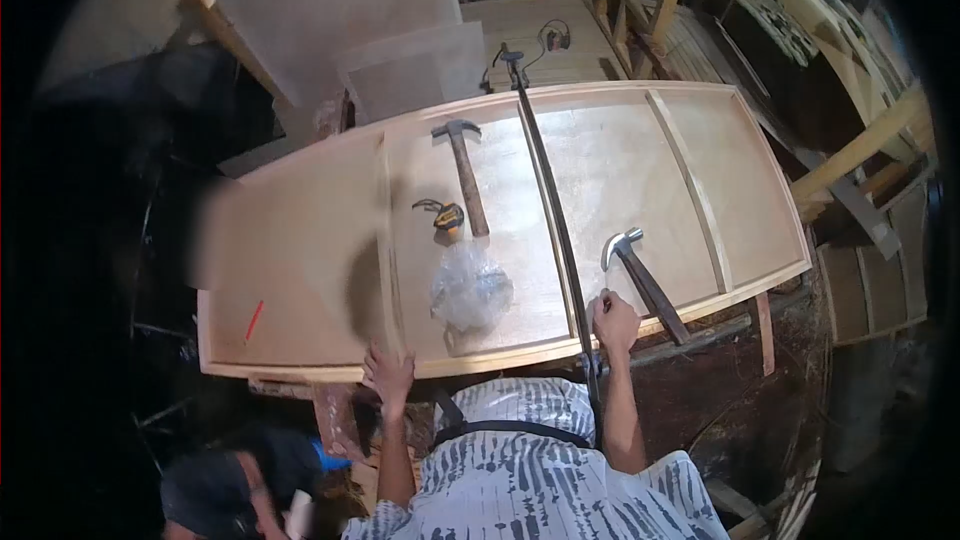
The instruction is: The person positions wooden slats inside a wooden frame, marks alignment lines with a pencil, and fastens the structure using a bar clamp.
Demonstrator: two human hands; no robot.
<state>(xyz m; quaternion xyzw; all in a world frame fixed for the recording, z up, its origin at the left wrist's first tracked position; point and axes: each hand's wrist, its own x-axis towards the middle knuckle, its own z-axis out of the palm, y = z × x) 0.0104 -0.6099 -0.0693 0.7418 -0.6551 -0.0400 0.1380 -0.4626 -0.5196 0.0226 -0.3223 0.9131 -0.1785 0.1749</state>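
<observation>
My left hand (pixel 388 377) rests on the near rim of a shallow wooden panel frame (pixel 300 373), fingers spread beside the end of a cross slat (pixel 388 250). My right hand (pixel 614 324) is closed in a pinch above the near rim, beside a long dark bar clamp (pixel 550 185) that spans the frame. What its fingertips hold is too small to make out. Just right of that hand lies a claw hammer (pixel 648 285), its handle over the near rim. A second claw hammer (pixel 466 180) lies in the middle bay, with a yellow-black tape measure (pixel 449 219) and a clear plastic bag (pixel 471 288).
A red pencil (pixel 254 322) lies in the left bay. Another slat (pixel 690 190) crosses the right side. Large boards (pixel 320 10) lean behind the frame, and timber rails (pixel 860 155) stand at right. Another person (pixel 225 485) is low at the bottom left.
</observation>
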